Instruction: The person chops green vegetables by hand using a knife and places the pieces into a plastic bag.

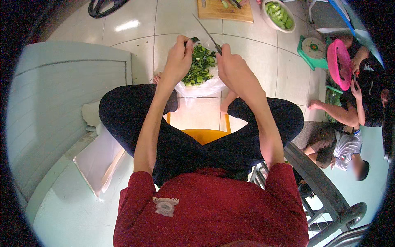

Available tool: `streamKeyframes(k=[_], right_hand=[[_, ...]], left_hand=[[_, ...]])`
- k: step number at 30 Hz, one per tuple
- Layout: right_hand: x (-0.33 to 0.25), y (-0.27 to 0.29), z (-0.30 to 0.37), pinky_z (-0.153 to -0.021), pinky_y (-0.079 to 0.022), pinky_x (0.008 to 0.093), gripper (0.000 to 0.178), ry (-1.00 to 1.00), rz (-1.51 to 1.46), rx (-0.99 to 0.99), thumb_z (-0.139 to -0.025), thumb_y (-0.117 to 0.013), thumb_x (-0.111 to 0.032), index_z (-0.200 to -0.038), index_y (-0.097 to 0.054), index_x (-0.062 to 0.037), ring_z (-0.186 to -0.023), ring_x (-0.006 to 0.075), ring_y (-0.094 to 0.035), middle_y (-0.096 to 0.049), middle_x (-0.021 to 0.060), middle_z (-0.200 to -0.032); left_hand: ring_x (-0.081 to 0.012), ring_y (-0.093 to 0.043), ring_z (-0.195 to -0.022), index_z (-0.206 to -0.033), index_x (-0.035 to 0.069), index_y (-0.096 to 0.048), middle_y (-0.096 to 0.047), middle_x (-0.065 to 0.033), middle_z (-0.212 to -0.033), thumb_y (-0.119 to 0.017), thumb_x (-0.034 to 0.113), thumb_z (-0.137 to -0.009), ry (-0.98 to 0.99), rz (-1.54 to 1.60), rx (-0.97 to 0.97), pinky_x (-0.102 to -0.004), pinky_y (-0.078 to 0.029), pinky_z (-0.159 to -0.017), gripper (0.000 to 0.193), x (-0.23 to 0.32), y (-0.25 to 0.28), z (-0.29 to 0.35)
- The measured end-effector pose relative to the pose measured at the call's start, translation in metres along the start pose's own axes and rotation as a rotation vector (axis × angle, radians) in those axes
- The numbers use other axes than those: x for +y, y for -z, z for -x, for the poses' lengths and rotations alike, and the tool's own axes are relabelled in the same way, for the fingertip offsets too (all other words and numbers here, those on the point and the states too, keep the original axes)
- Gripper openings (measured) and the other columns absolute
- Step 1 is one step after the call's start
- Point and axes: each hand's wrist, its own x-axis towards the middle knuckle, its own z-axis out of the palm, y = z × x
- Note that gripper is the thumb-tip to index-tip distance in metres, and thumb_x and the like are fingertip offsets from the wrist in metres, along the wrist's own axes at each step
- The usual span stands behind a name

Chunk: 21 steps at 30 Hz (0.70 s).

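My right hand point(238, 71) is closed round the dark handle of a knife point(205, 32), whose thin blade points up and to the left. My left hand point(179, 60) pinches a small dark green vegetable piece point(194, 40) near the blade; its kind is too small to tell. Under and between both hands, chopped green peelings point(199, 68) lie heaped in a white plastic bag point(190, 91) on the tiled floor, between my feet.
Beyond my hands lie a wooden cutting board point(235, 11) and a white bowl point(266, 15) of cut green vegetables. At right are a green scale point(313, 48), a pink basket point(338, 68) beside a co-worker's hands, and another person. An orange stool point(204, 134) is beneath me; a dark railing point(317, 177) stands close by.
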Motion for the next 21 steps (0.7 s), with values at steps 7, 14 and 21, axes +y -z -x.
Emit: streamKeyframes(k=[7, 14, 21], right_hand=[[-0.004, -0.007, 0.0, -0.068, -0.053, 0.0585, 0.04, 0.052, -0.029, 0.029, -0.1, -0.046, -0.016, -0.122, -0.042, 0.0167, -0.076, 0.0519, -0.065, -0.064, 0.0345, -0.075], [-0.001, -0.015, -0.002, -0.065, -0.054, 0.0568, 0.039, 0.098, -0.042, 0.053, -0.1, -0.046, -0.015, -0.122, -0.041, 0.0172, -0.071, 0.0509, -0.066, -0.063, 0.0339, -0.073], [-0.003, -0.012, 0.003, -0.065, -0.052, 0.0562, 0.03, 0.067, -0.017, -0.003, -0.101, -0.046, -0.016, -0.112, -0.042, 0.0115, -0.071, 0.0513, -0.064, -0.063, 0.0326, -0.072]], left_hand=[[-0.037, -0.068, -0.071, -0.095, 0.0, -0.057, -0.067, -0.0203, -0.077, -0.058, 0.013, -0.099, -0.077, -0.089, 0.005, -0.0424, -0.05, -0.062, 0.015, 0.027, 0.01, -0.001], [-0.0433, -0.065, -0.076, -0.096, 0.001, -0.056, -0.066, -0.0228, -0.082, -0.059, 0.008, -0.097, -0.223, -0.177, -0.009, -0.0463, -0.05, -0.063, 0.007, 0.032, 0.007, 0.003], [-0.0437, -0.064, -0.076, -0.097, 0.003, -0.054, -0.064, -0.0225, -0.083, -0.057, 0.01, -0.097, -0.304, -0.239, 0.044, -0.0471, -0.052, -0.063, 0.007, 0.031, 0.009, 0.003]])
